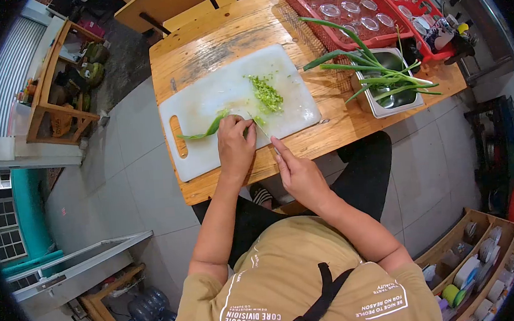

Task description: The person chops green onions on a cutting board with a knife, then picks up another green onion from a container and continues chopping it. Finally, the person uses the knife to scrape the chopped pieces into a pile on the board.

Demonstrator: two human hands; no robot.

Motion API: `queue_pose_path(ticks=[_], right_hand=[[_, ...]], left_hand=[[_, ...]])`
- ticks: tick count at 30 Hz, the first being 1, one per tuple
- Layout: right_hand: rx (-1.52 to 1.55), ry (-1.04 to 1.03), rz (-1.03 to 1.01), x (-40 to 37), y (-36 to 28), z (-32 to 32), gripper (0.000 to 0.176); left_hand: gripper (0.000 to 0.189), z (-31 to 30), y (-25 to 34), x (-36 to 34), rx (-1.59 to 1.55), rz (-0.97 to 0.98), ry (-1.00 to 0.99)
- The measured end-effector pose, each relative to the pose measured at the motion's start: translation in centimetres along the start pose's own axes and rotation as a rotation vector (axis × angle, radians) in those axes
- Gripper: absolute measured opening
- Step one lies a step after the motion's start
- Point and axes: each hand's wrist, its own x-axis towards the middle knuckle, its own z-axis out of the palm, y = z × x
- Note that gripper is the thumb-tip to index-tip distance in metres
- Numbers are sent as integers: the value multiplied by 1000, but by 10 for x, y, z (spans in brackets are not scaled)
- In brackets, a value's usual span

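Note:
My left hand (235, 139) is closed round a green onion (207, 128) lying on a white cutting board (199, 102). The onion's long green leaf stretches left toward the board's handle slot. In my right hand (296, 172) is a knife (262, 128), its thin blade pointing up and left, close to the left fingertips. Chopped green onion (267, 94) forms a small heap on the board, above the knife. To the right, whole green onions (375, 65) lie across a metal container (396, 100), their leaves hanging over its rim.
The wooden table (201, 45) carries the board. At its far right, a red basket (313, 22) holds several upturned glasses, with a second red basket (434, 52) of glasses and other items beside it. A wooden bench (169, 11) stands behind the table.

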Motion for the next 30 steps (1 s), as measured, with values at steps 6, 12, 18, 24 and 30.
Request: queue_pose_path(ticks=[6, 12, 18, 24, 30], right_hand=[[-26, -30, 24, 6, 2, 6, 48], [-99, -20, 17, 15, 7, 15, 48], [-135, -46, 45, -13, 2, -2, 51], [-161, -2, -48, 4, 9, 4, 49], [-267, 91, -122, 2, 13, -2, 48]], left_hand=[[12, 1, -5, 1, -42, -15, -18], [12, 2, -9, 1, -57, -25, -12], [10, -3, -8, -7, -35, -28, 18], [11, -7, -8, -6, -26, 53, 14], [21, -8, -8, -7, -61, 73, 25]])
